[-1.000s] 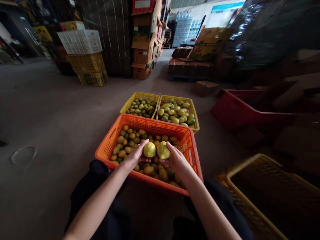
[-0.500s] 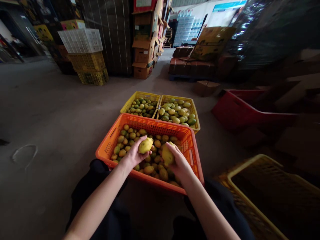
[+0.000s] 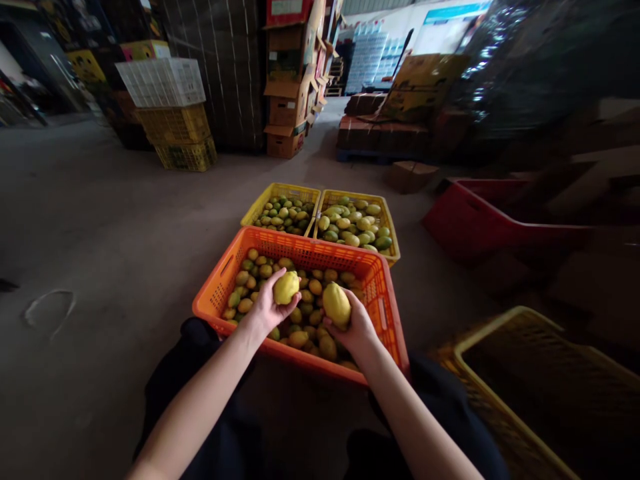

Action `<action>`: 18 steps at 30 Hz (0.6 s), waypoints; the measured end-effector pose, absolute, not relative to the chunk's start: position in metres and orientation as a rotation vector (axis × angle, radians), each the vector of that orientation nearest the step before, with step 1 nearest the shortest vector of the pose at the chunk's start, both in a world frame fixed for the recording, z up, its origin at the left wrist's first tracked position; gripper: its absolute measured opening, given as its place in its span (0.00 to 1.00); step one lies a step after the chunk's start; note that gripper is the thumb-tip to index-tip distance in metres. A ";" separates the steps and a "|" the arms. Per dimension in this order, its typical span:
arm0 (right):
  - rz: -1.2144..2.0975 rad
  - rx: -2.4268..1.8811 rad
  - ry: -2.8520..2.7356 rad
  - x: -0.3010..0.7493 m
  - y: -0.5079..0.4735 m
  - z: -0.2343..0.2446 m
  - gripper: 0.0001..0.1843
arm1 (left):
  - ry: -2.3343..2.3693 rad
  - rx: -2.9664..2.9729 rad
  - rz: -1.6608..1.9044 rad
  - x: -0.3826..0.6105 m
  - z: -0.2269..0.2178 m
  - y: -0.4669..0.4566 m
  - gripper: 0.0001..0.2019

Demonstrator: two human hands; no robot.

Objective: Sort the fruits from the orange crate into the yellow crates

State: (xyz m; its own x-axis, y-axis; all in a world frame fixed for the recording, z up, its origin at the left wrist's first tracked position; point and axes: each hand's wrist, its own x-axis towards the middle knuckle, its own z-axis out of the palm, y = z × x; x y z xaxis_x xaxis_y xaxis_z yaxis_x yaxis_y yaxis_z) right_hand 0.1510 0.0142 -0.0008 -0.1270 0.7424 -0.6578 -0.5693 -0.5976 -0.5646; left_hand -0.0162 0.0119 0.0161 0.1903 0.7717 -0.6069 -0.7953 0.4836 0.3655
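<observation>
my left hand (image 3: 265, 308) is closing around a rounder yellow fruit (image 3: 286, 287), thumb on the near side and fingers curling under it, and my right hand (image 3: 356, 330) is cupping a longer yellow fruit (image 3: 337, 305) from below with its pointed end tipping up. the two hands are apart, one fruit each, both hovering just above the heap in the orange crate (image 3: 305, 241) that is sitting against my knees (image 3: 200, 373). as i judge it, i am at the looking-over step, holding the pair side by side and comparing size and colour; setting either one down from here is going to call for a clean lift over the orange crate's far rim without knocking the heap, and for letting go low rather than dropping. that crate is holding a deep layer of small yellow and orange-green fruit, thicker toward my side. touching its far rim, two yellow crates are standing side by side: the left yellow crate (image 3: 280, 189) is carrying smaller, greener fruit, the right yellow crate (image 3: 357, 196) larger, paler ones. at my right a big yellow crate (image 3: 500, 333) is lying close, its inside too dark to read, and a red crate (image 3: 465, 220) is tilting beyond it. further off on the concrete floor (image 3: 100, 220), a white crate (image 3: 163, 81) is resting on stacked yellow ones beside cardboard boxes (image 3: 285, 100).
</observation>
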 end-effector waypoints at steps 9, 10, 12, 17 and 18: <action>1.943 -1.088 -0.215 0.151 0.013 -0.002 0.14 | 0.802 -0.014 1.068 -0.017 0.015 0.008 0.15; 1.933 -1.090 -0.236 0.150 0.013 -0.001 0.13 | 0.797 0.003 1.073 -0.017 0.016 0.009 0.15; 1.906 -1.091 -0.285 0.150 0.012 0.003 0.13 | 0.786 0.020 1.076 -0.018 0.017 0.009 0.14; 1.885 -1.098 -0.331 0.153 0.010 0.011 0.13 | 0.772 -0.061 1.082 -0.021 0.017 0.010 0.12; 1.883 -1.126 -0.322 0.154 0.010 0.012 0.13 | 0.772 -0.084 1.094 -0.021 0.016 0.010 0.12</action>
State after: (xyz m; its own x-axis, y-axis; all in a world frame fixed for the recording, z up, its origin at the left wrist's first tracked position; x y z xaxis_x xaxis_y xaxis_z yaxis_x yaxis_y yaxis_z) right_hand 0.1542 0.0099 0.0125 -0.1893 0.7958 -0.5752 -0.5597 -0.5688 -0.6027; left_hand -0.0208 0.0096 0.0156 0.2309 0.7661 -0.5999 -0.8220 0.4834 0.3011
